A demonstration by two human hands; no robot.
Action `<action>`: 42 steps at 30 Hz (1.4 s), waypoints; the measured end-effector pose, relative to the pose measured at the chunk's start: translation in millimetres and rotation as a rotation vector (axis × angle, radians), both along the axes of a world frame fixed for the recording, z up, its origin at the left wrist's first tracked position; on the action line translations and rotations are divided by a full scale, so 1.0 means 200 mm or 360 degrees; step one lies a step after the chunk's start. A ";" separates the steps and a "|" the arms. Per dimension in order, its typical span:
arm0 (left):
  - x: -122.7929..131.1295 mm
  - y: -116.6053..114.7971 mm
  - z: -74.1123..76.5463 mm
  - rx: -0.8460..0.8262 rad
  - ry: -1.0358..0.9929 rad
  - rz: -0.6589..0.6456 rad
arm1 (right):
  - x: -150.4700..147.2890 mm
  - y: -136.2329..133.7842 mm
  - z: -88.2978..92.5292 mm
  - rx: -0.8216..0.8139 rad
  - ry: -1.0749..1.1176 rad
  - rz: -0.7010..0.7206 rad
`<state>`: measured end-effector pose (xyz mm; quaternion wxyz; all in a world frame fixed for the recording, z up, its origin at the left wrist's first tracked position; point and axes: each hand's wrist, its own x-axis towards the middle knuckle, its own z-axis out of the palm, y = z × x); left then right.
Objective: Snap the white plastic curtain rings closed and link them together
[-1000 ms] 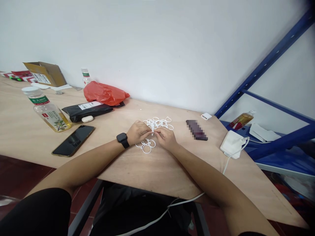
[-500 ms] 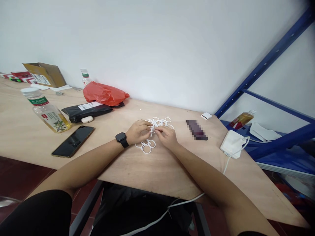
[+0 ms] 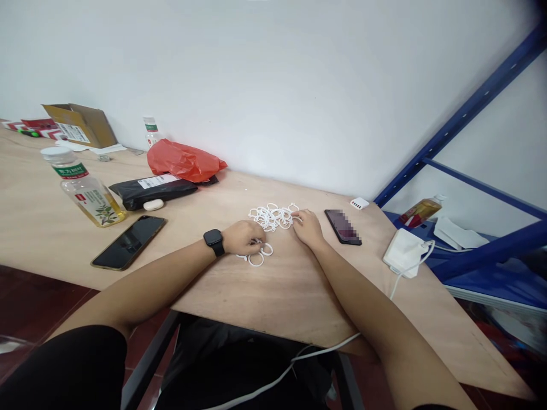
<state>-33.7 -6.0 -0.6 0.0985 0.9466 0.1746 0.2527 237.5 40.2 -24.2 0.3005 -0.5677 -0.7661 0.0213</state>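
White plastic rings, several of them, lie in a loose pile on the table in front of me. Nearer to me is a smaller group of white rings, partly covered by my left hand. That hand wears a black watch, and its fingers are curled down and pinched on a white ring of this group. At the pile's right edge my right hand has thumb and fingertips closed on another white ring. The fingertips of both hands are partly hidden.
Left on the wooden table are a phone, a drink bottle, a black package and a red bag. On the right are another phone, a white charger with its cable, and a blue shelf frame.
My hands were together over the rings and have moved apart. The left came down onto the smaller group; the right went to the right edge of the pile.
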 end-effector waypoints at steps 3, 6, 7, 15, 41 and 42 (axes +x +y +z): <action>0.01 -0.01 0.00 0.0000 -0.0006 -0.0005 | -0.03 -0.03 0.01 -0.0047 -0.0106 -0.0001; 0.01 -0.01 0.01 -0.0011 -0.0004 0.0015 | -0.04 -0.04 0.02 -0.0086 -0.0173 -0.0034; 0.01 -0.02 0.01 -0.0021 -0.0005 0.0018 | -0.04 -0.04 0.02 -0.0098 -0.0185 -0.0054; 0.01 -0.02 0.02 -0.0053 -0.0069 0.0033 | -0.03 -0.04 0.03 -0.0186 -0.0167 -0.0179; 0.00 0.02 0.01 0.0379 -0.0533 0.0402 | -0.36 -0.32 0.10 0.0273 0.0824 0.0694; 0.00 0.01 0.02 0.0377 -0.0522 0.0389 | -0.36 -0.32 0.10 0.0260 0.0829 0.0707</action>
